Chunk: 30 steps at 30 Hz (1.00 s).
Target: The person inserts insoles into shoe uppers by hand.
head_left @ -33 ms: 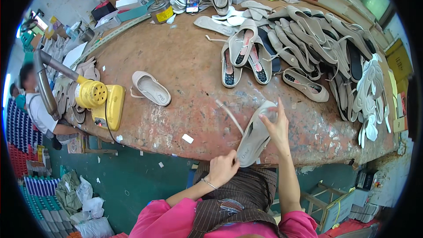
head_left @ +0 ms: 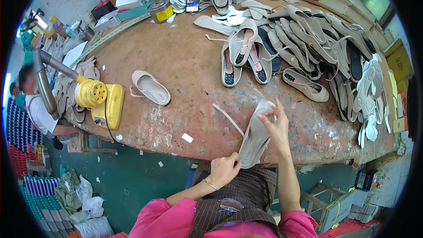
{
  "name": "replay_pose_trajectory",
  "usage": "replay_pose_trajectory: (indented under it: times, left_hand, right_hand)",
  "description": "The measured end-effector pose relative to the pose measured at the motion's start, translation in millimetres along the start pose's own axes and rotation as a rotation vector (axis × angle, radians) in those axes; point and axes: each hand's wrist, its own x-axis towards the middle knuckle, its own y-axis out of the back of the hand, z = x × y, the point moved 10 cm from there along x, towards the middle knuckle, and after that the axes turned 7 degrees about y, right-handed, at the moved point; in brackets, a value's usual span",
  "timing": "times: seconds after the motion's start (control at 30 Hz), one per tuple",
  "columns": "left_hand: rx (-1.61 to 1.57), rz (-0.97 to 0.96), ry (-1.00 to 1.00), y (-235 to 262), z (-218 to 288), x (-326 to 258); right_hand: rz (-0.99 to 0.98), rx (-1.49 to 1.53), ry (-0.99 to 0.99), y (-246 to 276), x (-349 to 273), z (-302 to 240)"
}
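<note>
A beige flat shoe (head_left: 254, 140) lies lengthwise at the table's near edge, its heel toward me and its pale insole showing. My left hand (head_left: 224, 170) is closed on the rim of the heel. Over the toe end, my right hand (head_left: 277, 127) has its thumb on the shoe and its index finger bent; the other fingers are partly hidden. A loose beige strap (head_left: 229, 118) sticks out to the left of the shoe. Farther left on the table rests another beige shoe (head_left: 151, 88) with its own strap.
A yellow blower machine (head_left: 105, 101) with a bent metal pipe stands at the left edge. Piled shoes (head_left: 304, 37) and white insoles (head_left: 372, 86) cover the right side. At the back are a tin can (head_left: 161, 9) and a phone (head_left: 192, 1). A person (head_left: 42, 110) sits far left.
The shoe has shifted and turned slightly between my hands, and its strap has swung a little left. My right index finger, straighter before, is now more bent.
</note>
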Motion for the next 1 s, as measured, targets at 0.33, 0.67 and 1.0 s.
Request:
replay_pose_trajectory:
  times: [0.33, 0.67, 1.0]
  left_hand:
    - [0.316, -0.100, -0.371, -63.4, 31.4, -33.9]
    - [1.764, 0.172, -0.788, -175.8, -12.9, -45.4]
    - [0.399, -0.042, -0.397, -74.3, 34.4, -25.7]
  right_hand:
    - [-0.303, 0.025, 0.224, -6.3, -101.8, -73.9]
    - [-0.421, -0.264, 0.250, -35.4, -172.0, -58.3]
    - [-0.488, -0.357, 0.204, -55.4, -130.9, -39.0]
